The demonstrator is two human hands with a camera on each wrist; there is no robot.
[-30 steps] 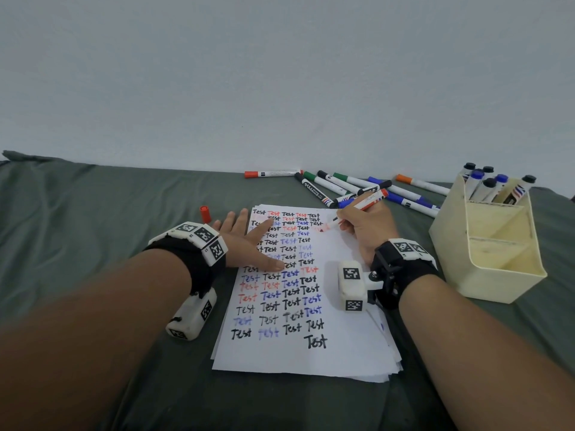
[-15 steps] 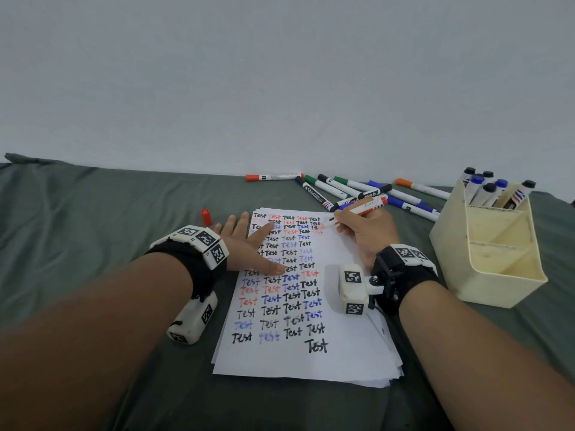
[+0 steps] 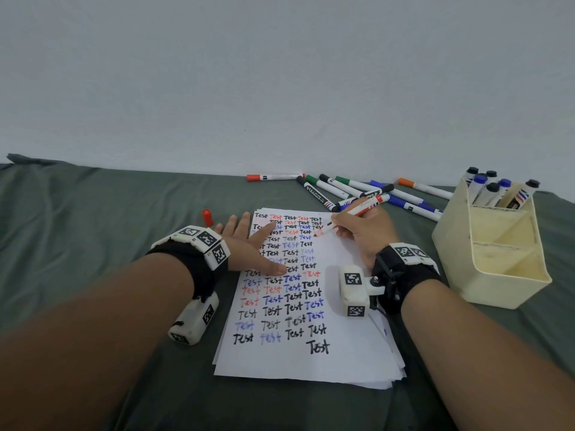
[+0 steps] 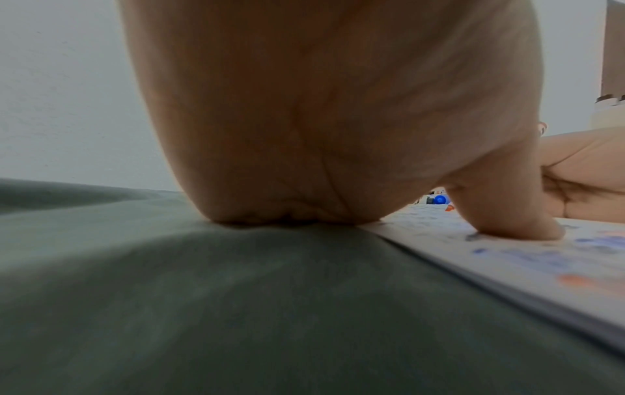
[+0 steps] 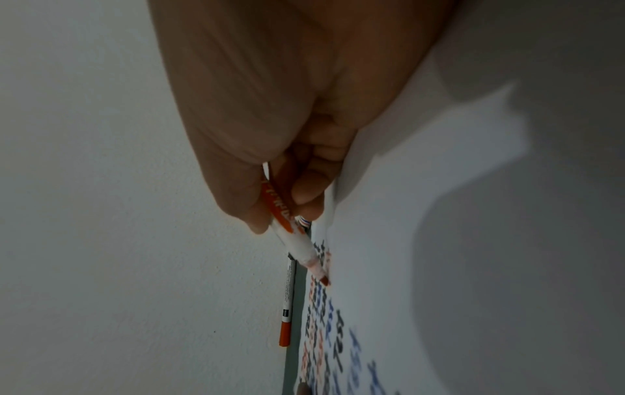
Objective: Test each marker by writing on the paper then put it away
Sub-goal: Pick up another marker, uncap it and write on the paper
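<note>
Since 0.5 s ago the red marker [image 3: 357, 212] tip dropped from just above the top rows onto the paper [image 3: 339, 343], beside the right column of "Test" words. Right hand [image 3: 362, 233] pinched the barrel in a writing grip, nib jutting left past the fingertips, barrel end angled back-right. Left hand [image 3: 249, 244] lay flat, fingers spread, thumb pressing the sheet's left edge. Red cap [image 3: 207, 217] stood on the green-covered surface [image 3: 93, 213], left of the page. Cream organizer [image 3: 485, 253] sat well right.
</note>
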